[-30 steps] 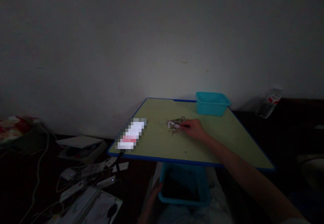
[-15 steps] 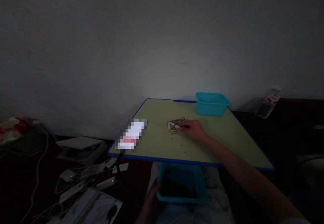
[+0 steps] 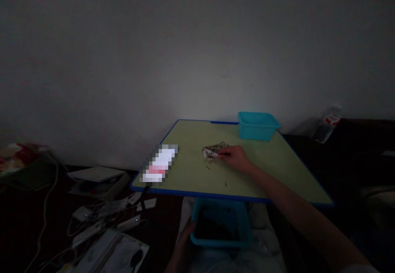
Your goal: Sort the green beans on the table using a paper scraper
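My right hand (image 3: pixel 236 158) reaches over the table, fingers pinched on a small whitish strip (image 3: pixel 212 152) whose kind I cannot make out. The strip lies against a pile of small dark grains (image 3: pixel 219 145), spread on what looks like a pale sheet. A few stray grains (image 3: pixel 225 183) dot the tabletop nearer me. Below the table edge, a blue plastic basin (image 3: pixel 220 243) rests on my lap with dark contents inside. At its left wall my left hand (image 3: pixel 186 236) grips the basin, its fingers partly in shadow.
A second blue basin (image 3: pixel 257 131) stands at the back right of the pale table (image 3: pixel 191 131). A lit, blurred phone (image 3: pixel 160 164) stands by the left edge. Cables, chargers (image 3: pixel 129 222) and boxes (image 3: pixel 97 174) lie low on the left; a plastic bottle (image 3: pixel 327 128) leans at right.
My right hand has shifted very slightly with the strip at the pile. A few stray grains on the tabletop lie differently. My left hand and the lap basin look the same.
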The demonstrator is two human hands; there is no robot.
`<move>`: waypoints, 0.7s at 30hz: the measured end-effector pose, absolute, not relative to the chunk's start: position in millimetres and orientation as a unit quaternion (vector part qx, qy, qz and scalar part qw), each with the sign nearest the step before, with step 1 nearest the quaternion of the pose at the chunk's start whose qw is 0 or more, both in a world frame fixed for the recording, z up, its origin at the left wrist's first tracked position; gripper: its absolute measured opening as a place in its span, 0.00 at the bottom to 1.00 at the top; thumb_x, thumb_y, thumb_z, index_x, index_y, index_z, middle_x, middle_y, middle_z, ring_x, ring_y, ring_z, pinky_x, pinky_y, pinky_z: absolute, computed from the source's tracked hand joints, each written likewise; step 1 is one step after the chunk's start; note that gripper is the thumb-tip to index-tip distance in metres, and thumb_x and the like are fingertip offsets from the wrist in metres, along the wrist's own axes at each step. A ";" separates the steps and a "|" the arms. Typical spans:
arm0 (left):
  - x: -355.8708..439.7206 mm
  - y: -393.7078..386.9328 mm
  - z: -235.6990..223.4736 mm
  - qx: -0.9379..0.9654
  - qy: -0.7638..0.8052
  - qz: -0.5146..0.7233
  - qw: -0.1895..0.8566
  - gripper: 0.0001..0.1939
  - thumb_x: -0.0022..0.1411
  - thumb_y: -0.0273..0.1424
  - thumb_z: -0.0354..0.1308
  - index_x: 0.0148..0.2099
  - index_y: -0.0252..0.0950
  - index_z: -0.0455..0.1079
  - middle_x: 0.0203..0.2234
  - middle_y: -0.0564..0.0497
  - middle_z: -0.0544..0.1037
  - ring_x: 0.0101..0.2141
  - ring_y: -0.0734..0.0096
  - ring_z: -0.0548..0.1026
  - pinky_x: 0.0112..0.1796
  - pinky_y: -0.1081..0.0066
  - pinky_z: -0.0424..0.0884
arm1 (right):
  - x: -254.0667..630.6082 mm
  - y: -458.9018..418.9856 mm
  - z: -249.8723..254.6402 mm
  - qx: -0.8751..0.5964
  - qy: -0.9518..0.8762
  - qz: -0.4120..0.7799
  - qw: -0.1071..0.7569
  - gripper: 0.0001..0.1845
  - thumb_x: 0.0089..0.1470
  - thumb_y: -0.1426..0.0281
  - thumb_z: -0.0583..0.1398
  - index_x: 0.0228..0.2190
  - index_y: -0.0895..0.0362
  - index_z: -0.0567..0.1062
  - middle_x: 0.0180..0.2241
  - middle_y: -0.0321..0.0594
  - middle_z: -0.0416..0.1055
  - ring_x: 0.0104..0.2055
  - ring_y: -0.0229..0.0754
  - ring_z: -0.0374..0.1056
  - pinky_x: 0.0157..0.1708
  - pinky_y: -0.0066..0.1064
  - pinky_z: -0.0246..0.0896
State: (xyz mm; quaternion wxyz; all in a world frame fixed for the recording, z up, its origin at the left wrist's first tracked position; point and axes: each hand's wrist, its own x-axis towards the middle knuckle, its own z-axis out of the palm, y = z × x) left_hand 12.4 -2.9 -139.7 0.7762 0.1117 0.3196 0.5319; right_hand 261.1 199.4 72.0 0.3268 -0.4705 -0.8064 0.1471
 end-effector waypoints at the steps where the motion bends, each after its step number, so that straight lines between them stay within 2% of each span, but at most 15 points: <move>1: 12.2 -2.7 -140.1 0.116 0.327 0.534 0.771 0.26 0.58 0.39 0.72 0.58 0.40 0.82 0.42 0.43 0.92 0.62 0.37 0.78 0.68 0.45 0.63 | 261.3 198.9 72.2 -0.467 -0.809 0.150 0.324 0.08 0.61 0.67 0.69 0.41 0.47 0.90 0.36 0.37 0.87 0.34 0.44 0.79 0.36 0.32 0.66; 7: 12.3 -0.5 -142.1 0.120 0.340 0.527 0.770 0.28 0.55 0.42 0.74 0.58 0.40 0.82 0.44 0.41 0.91 0.65 0.36 0.75 0.69 0.44 0.63 | 262.3 199.3 71.7 -0.475 -0.808 0.141 0.319 0.07 0.62 0.66 0.69 0.41 0.47 0.90 0.36 0.37 0.87 0.35 0.45 0.79 0.36 0.32 0.66; 11: 10.7 0.2 -145.1 0.114 0.352 0.524 0.767 0.25 0.54 0.43 0.75 0.53 0.42 0.84 0.44 0.43 0.92 0.63 0.35 0.78 0.69 0.44 0.63 | 262.0 200.2 71.2 -0.477 -0.805 0.141 0.324 0.08 0.61 0.67 0.69 0.41 0.45 0.90 0.37 0.36 0.87 0.36 0.45 0.79 0.38 0.32 0.68; 14: 9.3 -1.5 -144.9 0.117 0.353 0.524 0.766 0.23 0.57 0.40 0.73 0.55 0.42 0.84 0.44 0.43 0.92 0.63 0.37 0.78 0.69 0.45 0.62 | 261.9 199.1 72.4 -0.467 -0.810 0.145 0.323 0.08 0.61 0.68 0.70 0.40 0.45 0.90 0.37 0.37 0.87 0.36 0.45 0.80 0.38 0.32 0.68; 18: 9.6 -3.3 -145.9 0.106 0.314 0.543 0.772 0.24 0.60 0.39 0.71 0.58 0.40 0.83 0.53 0.42 0.89 0.68 0.39 0.72 0.70 0.48 0.61 | 261.9 195.9 75.0 -0.455 -0.815 0.163 0.320 0.08 0.60 0.70 0.70 0.40 0.47 0.90 0.37 0.37 0.87 0.35 0.44 0.79 0.37 0.31 0.67; 21: 10.1 -2.3 -147.7 0.102 0.325 0.537 0.772 0.27 0.55 0.41 0.74 0.57 0.39 0.84 0.51 0.41 0.90 0.68 0.36 0.71 0.70 0.46 0.61 | 261.6 193.4 77.3 -0.451 -0.816 0.173 0.317 0.08 0.59 0.71 0.70 0.39 0.48 0.90 0.36 0.37 0.87 0.35 0.44 0.80 0.37 0.31 0.67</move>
